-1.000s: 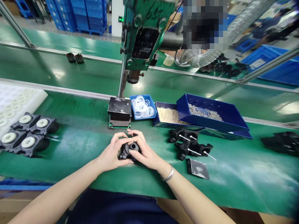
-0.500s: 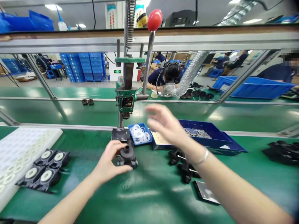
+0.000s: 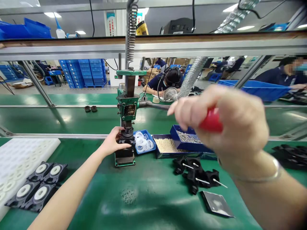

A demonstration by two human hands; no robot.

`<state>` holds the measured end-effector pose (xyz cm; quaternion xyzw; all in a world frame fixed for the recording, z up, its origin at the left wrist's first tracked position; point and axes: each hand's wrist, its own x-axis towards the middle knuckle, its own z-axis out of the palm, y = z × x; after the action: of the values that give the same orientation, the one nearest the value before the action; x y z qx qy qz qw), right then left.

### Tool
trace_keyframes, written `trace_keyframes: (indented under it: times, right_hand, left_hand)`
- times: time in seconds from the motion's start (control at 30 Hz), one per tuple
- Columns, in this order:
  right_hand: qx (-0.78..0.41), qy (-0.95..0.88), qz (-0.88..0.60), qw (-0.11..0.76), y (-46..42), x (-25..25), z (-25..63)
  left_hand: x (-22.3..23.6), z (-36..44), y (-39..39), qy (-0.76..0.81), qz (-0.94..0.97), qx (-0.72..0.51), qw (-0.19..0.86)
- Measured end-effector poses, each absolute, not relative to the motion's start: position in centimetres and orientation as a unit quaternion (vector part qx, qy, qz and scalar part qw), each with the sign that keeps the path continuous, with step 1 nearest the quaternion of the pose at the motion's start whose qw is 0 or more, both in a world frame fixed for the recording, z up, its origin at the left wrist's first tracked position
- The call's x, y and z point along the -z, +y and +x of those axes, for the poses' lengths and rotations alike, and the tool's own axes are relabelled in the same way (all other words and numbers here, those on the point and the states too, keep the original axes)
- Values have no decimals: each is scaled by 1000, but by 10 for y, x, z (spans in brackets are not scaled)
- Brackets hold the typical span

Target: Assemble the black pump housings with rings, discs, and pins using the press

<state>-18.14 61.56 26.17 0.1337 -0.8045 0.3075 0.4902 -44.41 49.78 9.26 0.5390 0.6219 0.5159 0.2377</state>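
A black housing (image 3: 127,140) sits on the block of the green hand press (image 3: 129,108), directly below the ram (image 3: 128,125); whether the ram touches it is hard to tell. The left hand (image 3: 114,141) has its grip clamped on the housing from the side, thumb across the front and fingers near the top. The right hand (image 3: 237,119), blurred and close to the camera, has its grip wrapped around the red knob (image 3: 211,121) of the press lever (image 3: 154,104), which points out to the right.

Just right of the press, a blue tray (image 3: 150,150) holds white rings (image 3: 143,141). Beside it, one dark blue bin (image 3: 168,155) contains small beige pieces (image 3: 165,145), and another bin (image 3: 189,147) overlapping it carries metal pins (image 3: 188,137).

Nearer on the green counter (image 3: 96,198) are black fittings (image 3: 189,161) with white sticks and a flat dark block (image 3: 217,203). At left, four black housings with white rings lie grouped beside a white foam board (image 3: 21,156).
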Motion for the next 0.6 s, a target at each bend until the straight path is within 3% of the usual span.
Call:
trace_keyframes:
  times: [0.07, 0.23, 0.47, 0.6]
  right_hand:
    - [-324, -820, 155, 445, 606, -218, -172]
    - [-290, -768, 132, 555, 596, -154, -188]
    - [-274, -765, 154, 562, 598, -156, -193]
    - [-244, -794, 169, 530, 607, -192, -186]
  left_hand:
    - [-94, -447, 500, 621, 538, -512, 251]
    - [-91, -450, 503, 629, 532, -513, 240]
    - [-94, -449, 504, 640, 528, -507, 233]
    - [-106, -447, 502, 647, 525, -506, 221]
